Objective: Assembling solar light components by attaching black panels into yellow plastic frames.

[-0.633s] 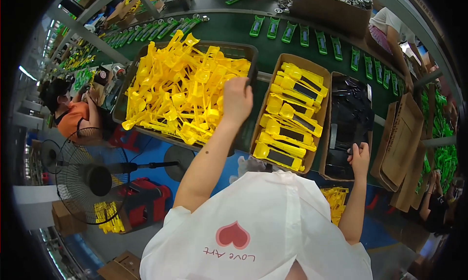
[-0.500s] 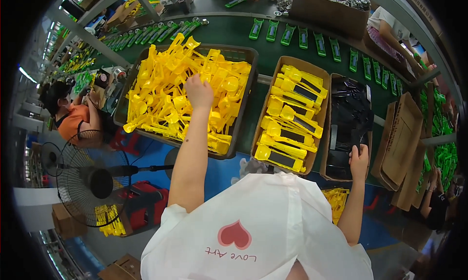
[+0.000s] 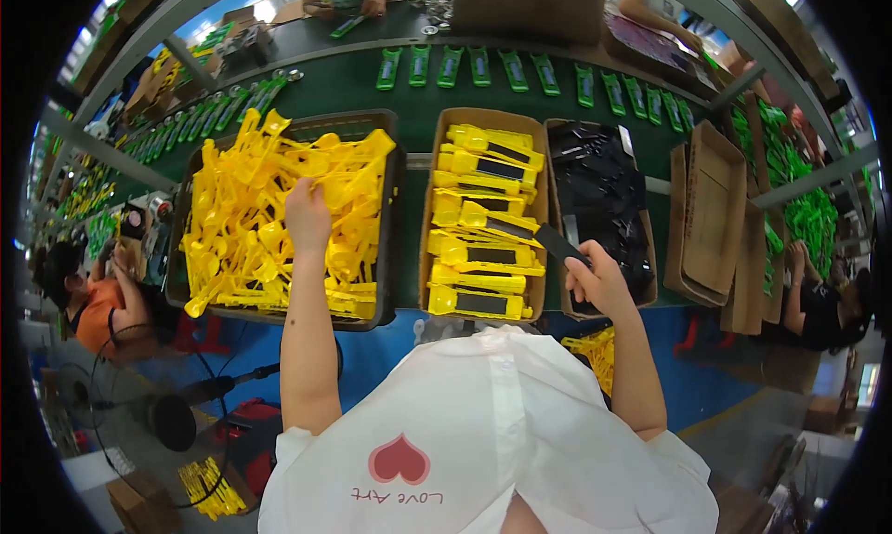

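The right hand [image 3: 602, 280] pinches a black strip [image 3: 557, 243]; a cardboard box [image 3: 513, 119] stands between the hands. The left hand [image 3: 308, 216] is at a yellow pile [image 3: 232, 223]; its grip is unclear.

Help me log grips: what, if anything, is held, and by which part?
The right hand holds a black strip by its near end; whether the left hand, at the yellow parts, grips one cannot be told.

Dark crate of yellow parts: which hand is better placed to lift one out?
Likely the left hand: it is at the yellow parts, while the right hand holds a black strip.
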The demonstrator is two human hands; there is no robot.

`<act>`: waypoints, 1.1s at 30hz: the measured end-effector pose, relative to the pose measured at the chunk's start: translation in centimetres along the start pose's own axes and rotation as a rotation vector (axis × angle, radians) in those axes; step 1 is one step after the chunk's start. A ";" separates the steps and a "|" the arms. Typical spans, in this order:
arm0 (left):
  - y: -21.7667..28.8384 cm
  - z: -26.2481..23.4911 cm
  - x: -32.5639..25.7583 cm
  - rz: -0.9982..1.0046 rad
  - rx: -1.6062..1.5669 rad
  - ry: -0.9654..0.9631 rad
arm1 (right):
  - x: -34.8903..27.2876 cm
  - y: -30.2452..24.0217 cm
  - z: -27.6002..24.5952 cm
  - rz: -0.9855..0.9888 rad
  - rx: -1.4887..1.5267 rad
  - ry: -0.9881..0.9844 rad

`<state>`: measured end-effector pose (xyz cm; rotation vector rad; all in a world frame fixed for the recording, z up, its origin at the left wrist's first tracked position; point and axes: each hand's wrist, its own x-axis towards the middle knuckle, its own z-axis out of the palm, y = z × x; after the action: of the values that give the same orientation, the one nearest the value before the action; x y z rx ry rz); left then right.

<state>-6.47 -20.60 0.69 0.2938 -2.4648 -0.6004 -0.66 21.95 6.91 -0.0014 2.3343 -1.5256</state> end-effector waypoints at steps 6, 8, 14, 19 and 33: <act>11.4 -3.5 -6.1 -1.025 -1.734 -0.305 | -0.7 -3.2 1.7 -0.015 0.240 -0.057; 13.3 -3.3 -9.1 -0.883 -1.936 -0.693 | -0.8 -4.5 2.0 -0.001 0.238 -0.092; 17.2 -3.5 -10.1 -0.713 -2.197 -0.791 | -1.1 -5.2 3.3 0.010 0.301 -0.079; 17.3 -4.4 -9.9 -0.614 -1.844 -0.629 | -1.3 -5.3 3.6 0.060 0.280 -0.109; 16.7 -5.3 -11.4 -0.578 -1.584 -0.353 | -1.3 -4.8 3.6 0.009 0.327 -0.034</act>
<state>4.58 -4.02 7.03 0.2109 -1.3942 -2.6614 0.69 16.97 10.28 0.0638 2.0304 -1.8683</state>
